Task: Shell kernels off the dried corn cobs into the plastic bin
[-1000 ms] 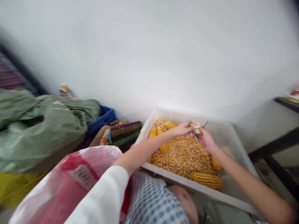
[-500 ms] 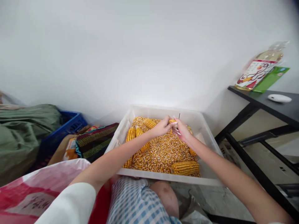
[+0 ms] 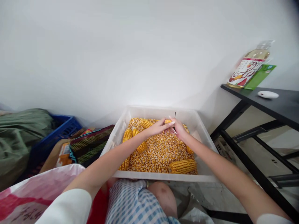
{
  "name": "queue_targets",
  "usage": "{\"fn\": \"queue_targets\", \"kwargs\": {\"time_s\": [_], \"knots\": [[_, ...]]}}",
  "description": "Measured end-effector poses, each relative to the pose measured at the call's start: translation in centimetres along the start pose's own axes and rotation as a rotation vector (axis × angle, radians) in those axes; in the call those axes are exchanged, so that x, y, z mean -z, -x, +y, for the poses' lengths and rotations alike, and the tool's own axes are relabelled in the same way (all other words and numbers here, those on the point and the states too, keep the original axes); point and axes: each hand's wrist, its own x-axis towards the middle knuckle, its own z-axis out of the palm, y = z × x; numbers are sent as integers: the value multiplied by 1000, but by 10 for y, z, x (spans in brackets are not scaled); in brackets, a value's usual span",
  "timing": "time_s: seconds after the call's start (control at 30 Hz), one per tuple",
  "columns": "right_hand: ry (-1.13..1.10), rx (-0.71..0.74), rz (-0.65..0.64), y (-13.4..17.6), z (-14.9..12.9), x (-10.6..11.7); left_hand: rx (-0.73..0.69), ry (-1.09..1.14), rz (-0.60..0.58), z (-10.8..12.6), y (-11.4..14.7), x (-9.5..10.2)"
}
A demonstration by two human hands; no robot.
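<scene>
Currently both hands meet above the far part of the white tub (image 3: 163,177), over the loose corn kernels (image 3: 156,152). Left hand (image 3: 160,126): fingers bent around a piece of corn cob (image 3: 167,121), whose yellow top shows between the two hands. Right hand (image 3: 179,128): fingers curled close against the left, with a thin dark rod (image 3: 175,115) standing up from its grip; the rod's lower end is hidden, so its contact with the cob cannot be told.

Step in hand, judged: working at this cob piece, probably loosening kernels. Next move, judged: calls for a firm left grip and controlled right-hand pressure, the rod directed away from the left fingers, the cob held over the tub so loose grains land inside.

Surroundings: one ear of corn (image 3: 183,166) lies by the near wall, atop kernels; a cluster of ears (image 3: 127,135) lies along the left side. To the right, apart from the tub, a black counter (image 3: 287,101) carries a bottle (image 3: 249,70) and a green packet (image 3: 260,76).
</scene>
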Motion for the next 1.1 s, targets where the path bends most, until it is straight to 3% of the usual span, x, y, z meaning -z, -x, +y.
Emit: {"fn": "queue_targets", "kwargs": {"time_s": [0.13,0.27,0.47,0.67,0.9,1.1], "knots": [[-63,-10,78,2,3,-2,-27,-22,71,-6,0,-4],[-166,-103,4,3,8,-6,-116,-115,177,-21,3,-8],[-296,-268,-106,1,18,-4,-99,-110,112,-27,14,-10],[-208,-216,-124,-3,18,4,33,106,-12,-19,15,-8],[-176,-164,-99,-3,19,-3,-28,126,126,-26,9,-16],[-262,-208,-40,-2,19,-5,-12,101,114,-30,12,-17]]}}
